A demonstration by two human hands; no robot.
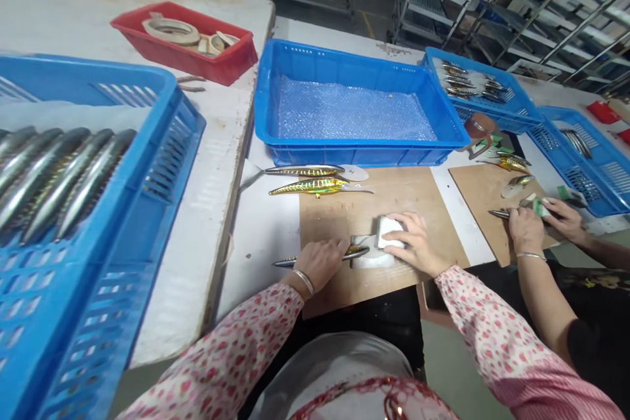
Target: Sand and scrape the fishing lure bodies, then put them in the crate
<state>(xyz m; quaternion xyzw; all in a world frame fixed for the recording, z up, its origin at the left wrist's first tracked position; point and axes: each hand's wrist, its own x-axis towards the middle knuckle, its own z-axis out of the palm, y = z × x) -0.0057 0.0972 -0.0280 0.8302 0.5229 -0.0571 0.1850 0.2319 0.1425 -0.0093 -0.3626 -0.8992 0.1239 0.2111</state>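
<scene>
My left hand (322, 264) is closed around a dark, slim fishing lure (357, 252), pressing it down on a brown board (325, 220). The lure's narrow tail sticks out to the left, and a clear diving lip shows at its right end. My right hand (412, 243) grips a white block (390, 233) over that lip, close to my left hand. A pale flat piece (371, 261) lies under the lip. Beyond my hands rest a gold-green lure (310, 186) and a darker lure (302, 170), both with clear lips.
A blue crate (364, 152) lined with bubble wrap stands behind the board. At left, another blue crate (167, 138) holds several lures. A red tray (197, 62) contains tape rolls. To the right, a co-worker's hands (526, 231) handle a lure on another board (472, 200).
</scene>
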